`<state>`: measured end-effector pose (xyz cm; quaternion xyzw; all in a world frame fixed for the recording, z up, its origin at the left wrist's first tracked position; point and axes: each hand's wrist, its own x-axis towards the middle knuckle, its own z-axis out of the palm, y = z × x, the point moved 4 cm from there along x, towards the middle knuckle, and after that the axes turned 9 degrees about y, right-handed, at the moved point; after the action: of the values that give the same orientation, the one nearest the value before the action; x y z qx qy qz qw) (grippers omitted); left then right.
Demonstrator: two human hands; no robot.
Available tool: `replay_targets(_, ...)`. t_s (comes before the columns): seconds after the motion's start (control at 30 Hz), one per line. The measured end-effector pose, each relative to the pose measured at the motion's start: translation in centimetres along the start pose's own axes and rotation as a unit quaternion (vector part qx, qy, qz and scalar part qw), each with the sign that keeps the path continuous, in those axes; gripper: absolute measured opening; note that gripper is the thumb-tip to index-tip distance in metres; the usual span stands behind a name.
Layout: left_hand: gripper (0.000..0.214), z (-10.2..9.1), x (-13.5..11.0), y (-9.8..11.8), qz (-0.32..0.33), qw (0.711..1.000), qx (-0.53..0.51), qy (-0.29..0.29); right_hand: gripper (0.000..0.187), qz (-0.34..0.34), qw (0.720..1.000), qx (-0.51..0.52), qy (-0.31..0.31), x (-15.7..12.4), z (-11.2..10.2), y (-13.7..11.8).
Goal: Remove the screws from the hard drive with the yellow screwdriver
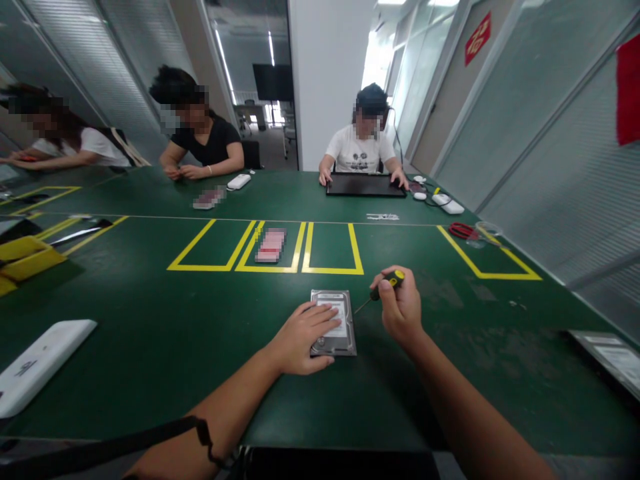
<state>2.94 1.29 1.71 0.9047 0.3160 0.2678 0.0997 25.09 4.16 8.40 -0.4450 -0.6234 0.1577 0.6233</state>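
Note:
A hard drive (345,343) with a silver casing and a white label lies on the green table in front of me. My left hand (305,337) rests over its left side, fingers stretched across the label and thumb by the near edge. To the right of the drive, my right hand (403,307) is closed around the yellow and black handle of a screwdriver (387,285). The thin shaft slants down to the left, its tip at the drive's right edge; whether it touches, I cannot tell.
Yellow tape outlines (333,271) mark the table beyond the drive, one holding a pink phone-like object (271,245). Red-handled scissors (463,231) lie far right, another drive-like device (613,353) near right. A white power bank (43,367) and yellow bin (33,263) stand left. Several people sit opposite.

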Motion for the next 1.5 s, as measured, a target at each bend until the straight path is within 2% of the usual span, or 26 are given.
replay_targets(0.53, 0.077, 0.2, 0.0, -0.3, 0.003, 1.000, -0.005, 0.003, 0.024, 0.010, 0.994, -0.094, -0.058, -0.7, 0.7, 1.2)
replay_targets(1.37, 0.076, 0.1, 0.1, -0.2, 0.005, 1.000, -0.002, 0.000, 0.023, -0.007, 0.992, -0.096, -0.086, -0.9, 1.1, 1.4)
replay_targets(1.5, 0.077, 0.2, 0.1, -0.3, 0.005, 1.000, -0.003, 0.000, 0.022, -0.055, 0.989, -0.104, -0.087, -0.7, 1.0, 0.1)
